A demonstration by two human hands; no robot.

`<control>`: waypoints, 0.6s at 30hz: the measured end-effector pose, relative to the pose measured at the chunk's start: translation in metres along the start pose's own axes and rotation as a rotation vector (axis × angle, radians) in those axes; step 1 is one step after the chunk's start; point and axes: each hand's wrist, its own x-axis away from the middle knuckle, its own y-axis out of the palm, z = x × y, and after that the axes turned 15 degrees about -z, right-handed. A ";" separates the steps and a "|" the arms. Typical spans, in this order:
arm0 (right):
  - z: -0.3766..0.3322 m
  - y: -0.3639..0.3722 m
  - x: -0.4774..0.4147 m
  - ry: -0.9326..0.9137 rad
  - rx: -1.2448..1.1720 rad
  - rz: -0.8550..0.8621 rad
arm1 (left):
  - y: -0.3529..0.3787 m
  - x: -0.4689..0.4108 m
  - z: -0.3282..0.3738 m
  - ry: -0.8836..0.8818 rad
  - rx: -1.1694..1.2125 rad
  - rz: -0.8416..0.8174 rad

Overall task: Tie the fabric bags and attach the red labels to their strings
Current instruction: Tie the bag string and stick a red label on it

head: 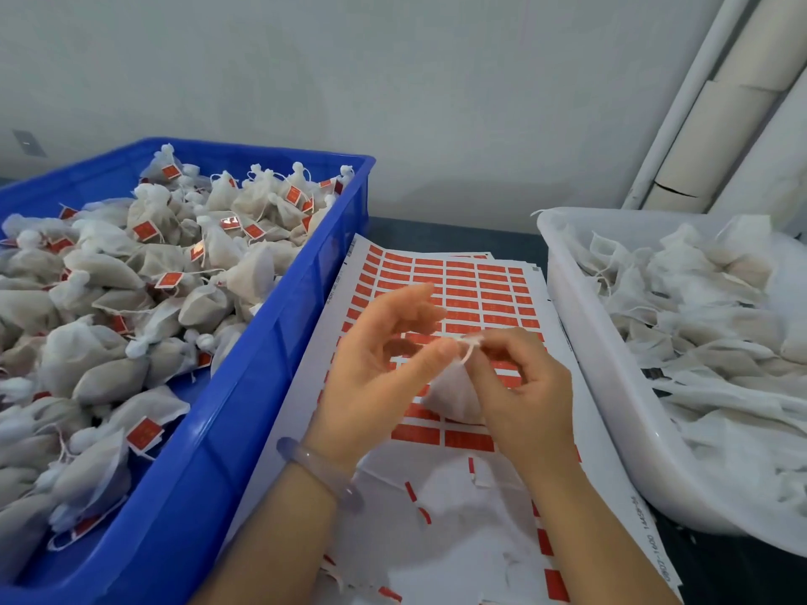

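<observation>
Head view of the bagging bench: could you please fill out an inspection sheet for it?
Surface: dark table, mostly covered by sheets of red labels.
Job's things: blue crate heaped with tied and labelled bags; white tub of untied bags; one bag between the hands, its string at the neck.
Clutter: peeled backing scraps with red strips, near the wrists.
Hands: right hand pinches the string; left hand has its thumb at the bag's neck, other fingers spread and blurred, grip unclear.
Cables: nothing seen.
Surroundings: pale wall behind; white pipe and cardboard tubes at the right.
</observation>
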 end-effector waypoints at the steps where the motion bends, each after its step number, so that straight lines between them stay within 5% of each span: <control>1: 0.000 -0.001 0.000 0.018 -0.045 0.000 | 0.000 -0.002 -0.003 -0.062 -0.087 -0.024; 10: -0.006 0.000 -0.001 0.124 -0.369 -0.108 | 0.004 -0.002 -0.011 -0.154 -0.200 -0.111; 18: -0.002 -0.010 -0.005 0.257 -0.710 0.067 | 0.007 -0.001 -0.015 -0.186 -0.331 -0.036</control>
